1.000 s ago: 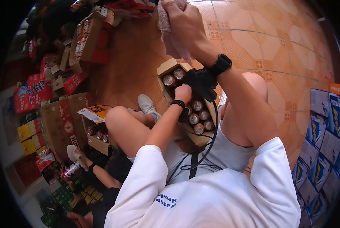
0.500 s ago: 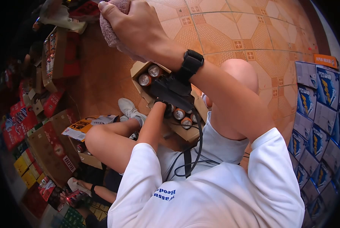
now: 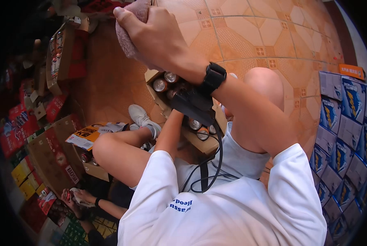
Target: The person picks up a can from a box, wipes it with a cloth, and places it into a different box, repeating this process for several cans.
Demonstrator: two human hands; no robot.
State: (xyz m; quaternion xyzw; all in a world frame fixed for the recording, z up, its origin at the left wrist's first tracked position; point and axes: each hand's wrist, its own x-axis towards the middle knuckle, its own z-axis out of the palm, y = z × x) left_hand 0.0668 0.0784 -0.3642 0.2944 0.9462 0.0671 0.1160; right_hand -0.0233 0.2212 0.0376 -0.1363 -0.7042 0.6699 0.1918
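My right hand (image 3: pixel 157 39), with a black band (image 3: pixel 214 76) on its wrist, is closed around a mauve fluffy cloth (image 3: pixel 128 30). It is raised above an open cardboard box (image 3: pixel 154 77) of orange-sided drink cans (image 3: pixel 160 85). My left forearm (image 3: pixel 172 129) reaches up to that box, between my legs. A black device (image 3: pixel 191 107) with a cable hides my left hand, so I cannot tell what its fingers do. More cans (image 3: pixel 202 133) show at the near end of the box.
An orange-and-white carton (image 3: pixel 92 135) lies by my left knee. At lower left a co-worker's hands (image 3: pixel 80 197) hold a cloth and a red object. Blue cartons (image 3: pixel 341 115) are stacked at right. A tall open can box (image 3: pixel 60 57) stands at far left on the tiled floor (image 3: pixel 249 37).
My right hand and the cloth have shifted slightly right and down in view. My left hand has slipped further behind the black device. The co-worker's hands have moved up and come together.
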